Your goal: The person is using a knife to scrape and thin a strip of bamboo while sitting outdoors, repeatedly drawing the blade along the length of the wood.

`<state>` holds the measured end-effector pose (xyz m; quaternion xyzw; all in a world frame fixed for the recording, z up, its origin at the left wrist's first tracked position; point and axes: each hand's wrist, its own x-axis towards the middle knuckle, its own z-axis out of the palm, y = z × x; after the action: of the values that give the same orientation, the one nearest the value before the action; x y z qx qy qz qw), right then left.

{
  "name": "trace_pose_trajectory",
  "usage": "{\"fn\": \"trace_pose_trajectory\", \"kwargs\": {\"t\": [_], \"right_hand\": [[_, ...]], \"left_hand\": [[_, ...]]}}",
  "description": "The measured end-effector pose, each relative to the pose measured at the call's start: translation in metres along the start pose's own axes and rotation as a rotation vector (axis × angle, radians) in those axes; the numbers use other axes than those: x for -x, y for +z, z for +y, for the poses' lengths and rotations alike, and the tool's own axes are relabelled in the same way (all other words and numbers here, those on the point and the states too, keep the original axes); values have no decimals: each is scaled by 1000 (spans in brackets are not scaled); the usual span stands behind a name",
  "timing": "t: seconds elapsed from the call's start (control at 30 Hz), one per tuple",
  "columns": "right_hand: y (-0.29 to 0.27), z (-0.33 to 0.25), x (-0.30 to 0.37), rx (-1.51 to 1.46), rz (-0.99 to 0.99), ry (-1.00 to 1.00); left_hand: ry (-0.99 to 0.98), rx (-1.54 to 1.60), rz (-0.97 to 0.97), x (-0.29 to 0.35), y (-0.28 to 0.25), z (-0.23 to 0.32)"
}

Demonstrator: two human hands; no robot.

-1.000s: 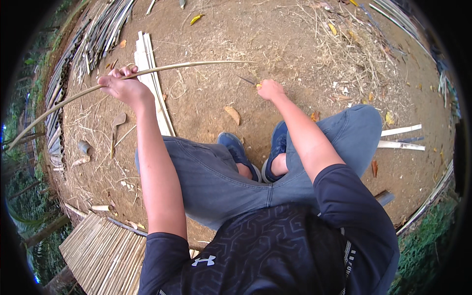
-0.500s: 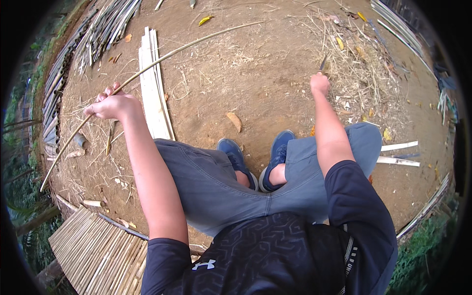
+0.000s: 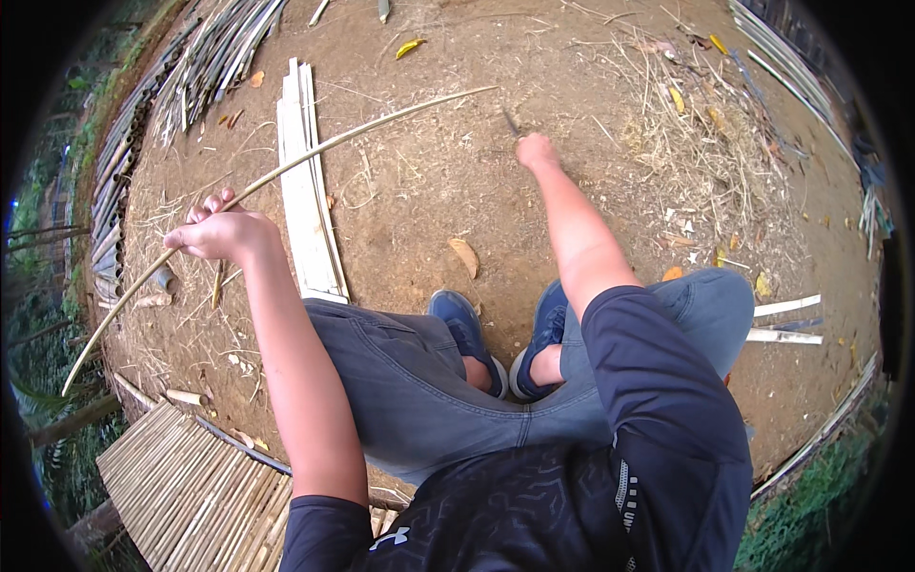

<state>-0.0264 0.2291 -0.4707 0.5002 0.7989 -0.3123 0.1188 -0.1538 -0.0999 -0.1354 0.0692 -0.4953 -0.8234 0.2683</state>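
My left hand is closed round a long, thin bamboo strip, which slants from the lower left up to the far middle in a slight bow. Out over the bare ground, my right hand grips a small knife, its dark blade pointing away and to the left. The blade is near the strip's far end but apart from it. Most of the knife's handle is hidden inside the fist.
Pale split bamboo slats lie under the strip. Shavings are heaped at the right. Dark bamboo poles are stacked at the far left, and a slatted bamboo platform stands near left. My shoes rest on dirt.
My right hand has swung left with the knife, from the shavings toward the strip's far end. My left hand keeps hold of the strip, whose far end sits slightly lower and further left.
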Motion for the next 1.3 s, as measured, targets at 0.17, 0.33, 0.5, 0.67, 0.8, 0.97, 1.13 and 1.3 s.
{"fn": "trace_pose_trajectory", "kwargs": {"t": [0.17, 0.33, 0.5, 0.67, 0.8, 0.97, 1.13, 1.3], "right_hand": [[-79, 146, -31, -211, 303, 382], [-154, 232, -11, -578, 142, 452], [-204, 226, 24, -1358, -325, 516], [-212, 232, 21, -1933, -390, 224], [-218, 244, 3, -981, 149, 385], [-271, 239, 26, -483, 305, 304], [-235, 156, 94, -611, 68, 74], [-113, 25, 215, -384, -213, -218]], "left_hand": [[-53, 14, -65, 8, 5, -3], [-148, 49, -255, 28, 13, -4], [-185, -2, -409, 47, 13, -2], [-173, -92, -624, 50, 5, -4], [-175, -106, -669, 43, 0, -4], [-196, 7, -720, 38, 1, 4], [-106, 120, -688, 42, 10, 11], [-181, 175, -708, 46, 14, 13]]}}
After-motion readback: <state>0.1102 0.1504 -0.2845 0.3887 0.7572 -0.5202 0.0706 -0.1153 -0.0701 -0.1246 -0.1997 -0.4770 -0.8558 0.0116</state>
